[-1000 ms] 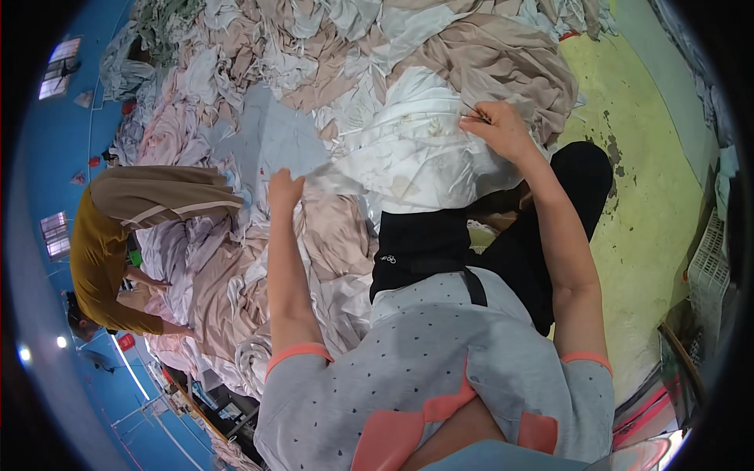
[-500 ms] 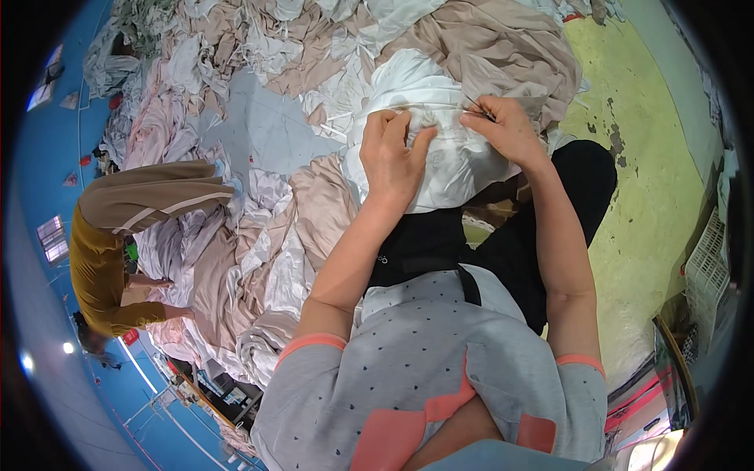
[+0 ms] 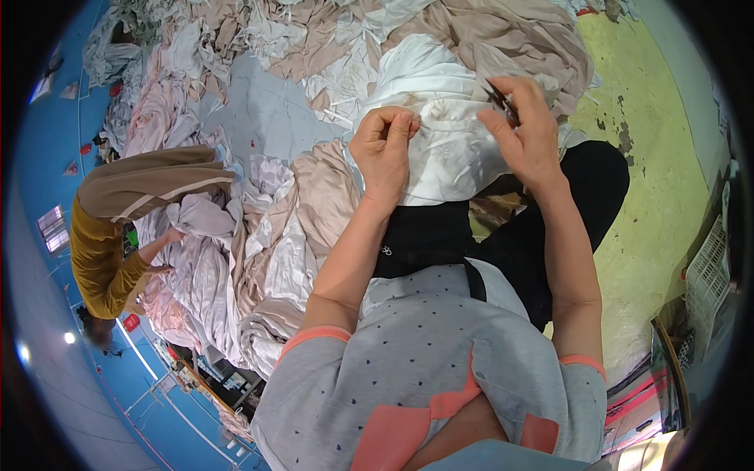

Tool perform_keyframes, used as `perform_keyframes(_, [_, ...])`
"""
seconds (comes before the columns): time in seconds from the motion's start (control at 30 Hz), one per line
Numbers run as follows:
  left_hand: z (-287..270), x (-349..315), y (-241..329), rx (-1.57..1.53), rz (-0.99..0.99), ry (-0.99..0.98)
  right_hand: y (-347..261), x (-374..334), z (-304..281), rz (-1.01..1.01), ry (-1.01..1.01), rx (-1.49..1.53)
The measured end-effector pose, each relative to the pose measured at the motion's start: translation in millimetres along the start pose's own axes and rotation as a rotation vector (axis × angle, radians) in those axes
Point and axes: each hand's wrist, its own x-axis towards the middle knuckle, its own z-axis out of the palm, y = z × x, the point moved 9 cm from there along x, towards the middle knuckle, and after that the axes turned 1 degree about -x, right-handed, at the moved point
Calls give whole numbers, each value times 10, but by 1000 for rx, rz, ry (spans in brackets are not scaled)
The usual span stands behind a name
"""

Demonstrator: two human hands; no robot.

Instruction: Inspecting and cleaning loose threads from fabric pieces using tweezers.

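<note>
A bunched white cloth (image 3: 455, 169) with faint embroidery-like marks lies across my lap. Over its left part is my left hand (image 3: 383, 153), thumb and forefinger pinched together; anything between the fingertips is too small to make out. At the cloth's right side, my right hand (image 3: 530, 137) holds small dark thread snips (image 3: 499, 100), their blades pointing up and away from me. The snips' lower part is hidden in the palm.
Beige fabric (image 3: 491, 35) is heaped beyond the white cloth. More beige and white fabric (image 3: 294, 235) lies to my left. There a person in a mustard top (image 3: 98, 251) bends over it. A white plastic crate (image 3: 707, 275) stands at the right on the worn yellow-green floor (image 3: 644, 220).
My right hand has lifted up and right with the snips, away from the cloth's middle. My left fingers have closed into a pinch. The other person's hands have moved up with some fabric.
</note>
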Motion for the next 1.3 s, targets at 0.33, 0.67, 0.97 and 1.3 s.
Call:
perform_keyframes(0.33, [-3,-48,46,-109,-3,-23,-465,-167,427,-244,-111,-225])
perform_keyframes(0.67, [4,-58,24,-158,12,-50,-409,-143,515,-232,-107,-221])
perform_keyframes(0.97, [3,-59,-3,-168,12,-76,-365,-138,527,-210,-134,-186])
perform_keyframes(1.3, [18,-33,-14,-180,-4,-78,-337,-97,517,-199,-138,-158])
